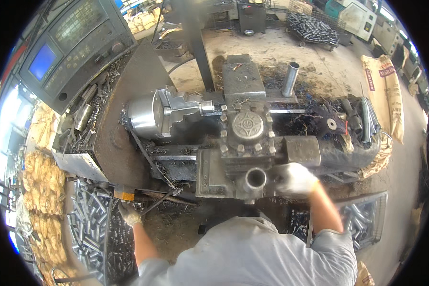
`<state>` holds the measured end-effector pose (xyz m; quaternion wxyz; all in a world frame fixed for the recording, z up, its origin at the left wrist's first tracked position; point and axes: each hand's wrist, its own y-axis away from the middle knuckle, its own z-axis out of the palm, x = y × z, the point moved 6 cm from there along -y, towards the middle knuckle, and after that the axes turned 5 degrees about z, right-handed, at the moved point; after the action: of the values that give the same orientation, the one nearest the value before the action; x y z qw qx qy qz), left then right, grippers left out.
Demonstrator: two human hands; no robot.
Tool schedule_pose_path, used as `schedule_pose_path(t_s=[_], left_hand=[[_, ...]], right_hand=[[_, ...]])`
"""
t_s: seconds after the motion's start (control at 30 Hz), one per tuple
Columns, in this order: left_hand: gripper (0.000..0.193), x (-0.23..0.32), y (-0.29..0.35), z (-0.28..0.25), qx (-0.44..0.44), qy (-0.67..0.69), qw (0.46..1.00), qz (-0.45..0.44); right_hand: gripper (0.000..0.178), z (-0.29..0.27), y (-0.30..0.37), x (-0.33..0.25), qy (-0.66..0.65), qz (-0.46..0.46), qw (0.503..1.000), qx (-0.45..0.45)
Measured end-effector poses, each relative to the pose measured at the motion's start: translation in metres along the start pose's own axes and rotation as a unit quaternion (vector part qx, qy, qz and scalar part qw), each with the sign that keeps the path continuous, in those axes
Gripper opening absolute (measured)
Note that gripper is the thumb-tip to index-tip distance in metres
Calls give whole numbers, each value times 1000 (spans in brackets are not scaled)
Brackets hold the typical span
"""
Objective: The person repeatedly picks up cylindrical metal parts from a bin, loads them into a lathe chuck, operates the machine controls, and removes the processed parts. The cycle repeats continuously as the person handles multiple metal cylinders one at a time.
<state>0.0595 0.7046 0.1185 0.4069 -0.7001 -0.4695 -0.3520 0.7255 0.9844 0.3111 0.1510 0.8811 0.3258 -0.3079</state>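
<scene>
While the chuck [145,114] holds a metal piece [207,107], seemingly unfinished, left hand [130,214] and right hand [294,178] are apart, grips unclear

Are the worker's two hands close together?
No, the left hand is near the orange block, while the right hand is well to the right, beside the open-topped metal cylinder.

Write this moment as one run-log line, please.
left gloved hand: near orange block, grip unclear | right gloved hand: beside open metal tube, blurred, grip unclear | lathe chuck: left of tool post
</scene>
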Motion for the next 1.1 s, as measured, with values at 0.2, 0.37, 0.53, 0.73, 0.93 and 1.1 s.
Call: schedule_pose_path(t_s=[0.2,0.37,0.53,0.73,0.93,1.1], left_hand=[[23,40,64,42,-65,160,956,-239],[41,275,92,174,-160,8,956,247],[61,434,56,255,-61,-152,806,569],[57,430,40,274,-87,-190,801,560],[51,435,40,271,-65,-176,797,574],[52,434,40,270,-83,-185,800,564]], right_hand=[[26,-160,-101,9,-82,-88,979,162],[45,-85,-299,-12,227,-34,973,-15],[44,-23,-373,54,47,168,929,-325],[50,-196,-315,174,-55,366,929,7],[49,-87,-341,144,261,110,902,-326],[69,-36,-374,26,-37,0,980,-196]])
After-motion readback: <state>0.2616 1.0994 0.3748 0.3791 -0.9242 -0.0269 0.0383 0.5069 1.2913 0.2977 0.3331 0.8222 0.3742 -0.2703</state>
